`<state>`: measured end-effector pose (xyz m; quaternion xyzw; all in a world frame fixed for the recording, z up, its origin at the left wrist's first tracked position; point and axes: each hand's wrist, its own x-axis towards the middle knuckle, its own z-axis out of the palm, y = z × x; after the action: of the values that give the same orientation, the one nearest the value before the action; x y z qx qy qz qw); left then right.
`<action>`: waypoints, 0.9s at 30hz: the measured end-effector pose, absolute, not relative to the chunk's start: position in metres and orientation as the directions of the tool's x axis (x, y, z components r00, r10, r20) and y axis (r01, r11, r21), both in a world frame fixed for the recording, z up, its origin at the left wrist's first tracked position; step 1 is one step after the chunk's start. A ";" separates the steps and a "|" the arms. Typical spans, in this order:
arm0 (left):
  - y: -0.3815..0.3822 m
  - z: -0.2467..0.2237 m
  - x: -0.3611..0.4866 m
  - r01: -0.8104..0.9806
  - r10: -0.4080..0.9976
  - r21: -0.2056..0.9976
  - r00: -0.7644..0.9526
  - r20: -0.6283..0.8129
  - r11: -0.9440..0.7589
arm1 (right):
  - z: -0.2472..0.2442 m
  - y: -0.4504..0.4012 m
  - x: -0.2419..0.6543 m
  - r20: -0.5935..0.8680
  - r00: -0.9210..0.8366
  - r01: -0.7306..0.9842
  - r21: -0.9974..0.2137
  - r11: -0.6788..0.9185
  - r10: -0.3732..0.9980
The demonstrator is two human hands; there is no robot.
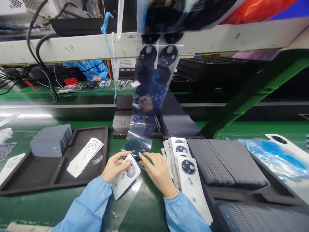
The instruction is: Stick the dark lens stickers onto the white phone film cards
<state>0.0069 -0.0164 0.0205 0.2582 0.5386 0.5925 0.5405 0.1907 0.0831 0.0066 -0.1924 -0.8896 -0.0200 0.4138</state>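
My left hand [115, 168] grips a white phone back panel [123, 185] with a round camera area, tilted above the green bench. My right hand [158, 170] pinches the lower end of a clear film strip [142, 138] carrying dark round camera stickers, close to the panel's top edge. The strip hangs from above. Right of my right hand lies a fanned stack of white panels [194, 190] with dark camera rings. Two or more white panels [84, 158] rest in the black tray at the left.
Black trays [54, 185] hold grey panels [50, 141] at left and more grey panels [224, 161] at right. Blue plastic film [277, 158] lies far right. A green slanted post [256, 93] and white shelf beam [79, 48] stand ahead. Another person's blue sleeve [95, 69] shows behind.
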 end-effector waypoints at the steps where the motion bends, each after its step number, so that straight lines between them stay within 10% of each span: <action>1: -0.016 0.019 0.007 -0.364 0.911 0.919 -0.309 -0.272 0.150 | 0.007 0.083 0.191 0.740 -0.599 0.328 -0.122 0.937 0.306; 9: -0.007 0.012 0.004 -0.331 0.783 0.942 -0.572 -0.244 0.052 | 0.018 0.077 0.191 0.674 -0.640 0.050 -0.442 0.896 0.369; 14: -0.010 0.014 0.006 -0.311 0.725 0.951 -0.655 -0.212 -0.002 | 0.025 0.076 0.192 0.347 -0.537 -0.090 -0.930 0.357 0.769; 18: -0.013 0.019 0.021 -0.187 0.707 0.980 -0.701 -0.089 -0.062 | 0.023 0.070 0.184 0.156 -0.476 -0.186 -0.980 0.075 0.866; 27: -0.017 0.017 0.050 -0.324 0.876 0.946 -0.461 -0.141 -0.018 | 0.018 0.062 0.178 0.071 -0.390 0.007 -0.997 0.080 0.918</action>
<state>0.0503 -0.0170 0.0173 0.2574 0.5366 0.6653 0.4507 0.1784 0.0617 0.0177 -0.3769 -0.6139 0.5638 0.4039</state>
